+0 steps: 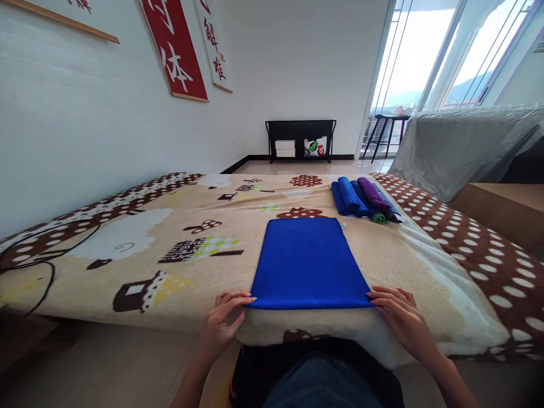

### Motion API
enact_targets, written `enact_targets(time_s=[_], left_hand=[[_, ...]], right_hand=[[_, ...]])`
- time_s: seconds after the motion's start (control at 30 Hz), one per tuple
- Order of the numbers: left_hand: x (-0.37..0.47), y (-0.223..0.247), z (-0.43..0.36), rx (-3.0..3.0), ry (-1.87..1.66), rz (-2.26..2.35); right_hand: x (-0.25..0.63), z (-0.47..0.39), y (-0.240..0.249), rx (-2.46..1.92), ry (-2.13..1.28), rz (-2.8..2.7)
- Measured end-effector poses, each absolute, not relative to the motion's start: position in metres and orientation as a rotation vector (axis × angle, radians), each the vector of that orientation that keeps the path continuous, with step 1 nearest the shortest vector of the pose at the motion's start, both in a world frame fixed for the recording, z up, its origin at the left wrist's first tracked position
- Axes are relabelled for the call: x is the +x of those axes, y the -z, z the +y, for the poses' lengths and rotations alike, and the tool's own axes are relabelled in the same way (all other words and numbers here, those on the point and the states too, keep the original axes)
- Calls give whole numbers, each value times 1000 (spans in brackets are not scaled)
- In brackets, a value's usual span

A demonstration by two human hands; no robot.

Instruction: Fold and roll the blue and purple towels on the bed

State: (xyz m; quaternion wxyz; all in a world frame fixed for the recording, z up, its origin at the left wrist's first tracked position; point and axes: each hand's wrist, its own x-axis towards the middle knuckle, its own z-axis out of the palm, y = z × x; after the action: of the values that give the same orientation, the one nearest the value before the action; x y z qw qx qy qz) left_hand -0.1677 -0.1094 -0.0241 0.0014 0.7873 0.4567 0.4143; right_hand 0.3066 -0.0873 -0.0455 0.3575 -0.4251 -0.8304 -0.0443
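A blue cloth (312, 263), folded into a flat panel, lies on the patterned blanket (238, 209) near the bed's front edge. My left hand (225, 320) pinches its near left corner between thumb and fingers. At the near right corner, my right hand (399, 314) grips the cloth the same way. The near edge is stretched straight between both hands. Beyond the cloth, to the right, sit rolled blue cloths (348, 195), a purple roll (373, 194) and a small green roll (379, 218), close together.
A black cable (53, 277) lies on the left of the blanket. Against the far wall stands a black rack (301, 133) with a white box. A plastic-covered object (459, 147) and a cardboard box (501, 209) are at the right, with a stool (389, 133) behind.
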Motion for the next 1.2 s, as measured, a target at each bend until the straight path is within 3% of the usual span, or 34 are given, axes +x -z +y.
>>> enact_targets(time_s=[0.23,0.53,0.8,1.2], left_hand=[[-166,22,-112,2354,-1190,1535],[-160,26,-103,2148,-1143,1715],[-129,44,-94,2120,-1348,2067],[-130,41,-104,2331,-1357,2006]], right_hand=[[300,-88,36,-1100,-174,-2072],[294,-71,45,-1242,-209,-1914],[283,-62,58,-1355,46,-1855],[291,-76,62,-1131,258,-1950]])
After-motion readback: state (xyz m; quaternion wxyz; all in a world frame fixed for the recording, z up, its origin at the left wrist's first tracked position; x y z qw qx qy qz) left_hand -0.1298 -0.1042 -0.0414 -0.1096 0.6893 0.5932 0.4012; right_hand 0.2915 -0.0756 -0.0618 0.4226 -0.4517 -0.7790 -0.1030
